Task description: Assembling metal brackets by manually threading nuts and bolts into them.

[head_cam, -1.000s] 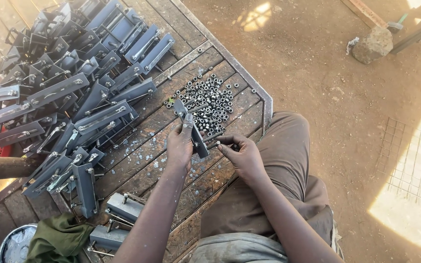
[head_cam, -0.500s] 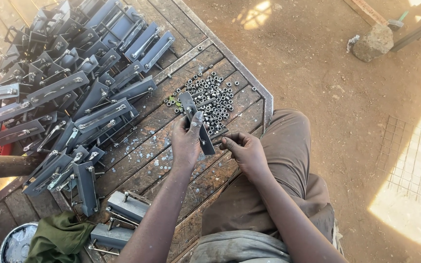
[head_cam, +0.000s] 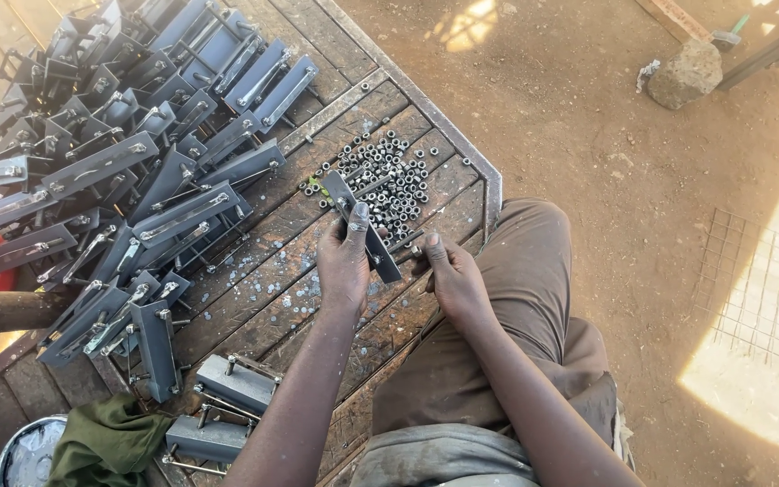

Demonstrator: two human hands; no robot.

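My left hand (head_cam: 344, 261) grips a grey metal bracket (head_cam: 367, 233), holding it tilted above the wooden table (head_cam: 254, 289). My right hand (head_cam: 454, 275) is closed beside the bracket's lower end, fingertips pinched at it on something too small to make out. Just beyond both hands lies a heap of small dark nuts (head_cam: 389, 180) on the planks.
A big pile of grey metal brackets (head_cam: 128, 171) covers the table's left half. Two bracket assemblies with bolts (head_cam: 227, 406) lie near the front edge. A green cloth (head_cam: 105, 442) and a round tin (head_cam: 20, 455) sit bottom left. A stone (head_cam: 685, 74) and wire mesh (head_cam: 764, 298) lie on the dirt.
Both hands with the bracket have shifted slightly nearer to me and to the right. The right hand has closed in on the bracket's lower end.
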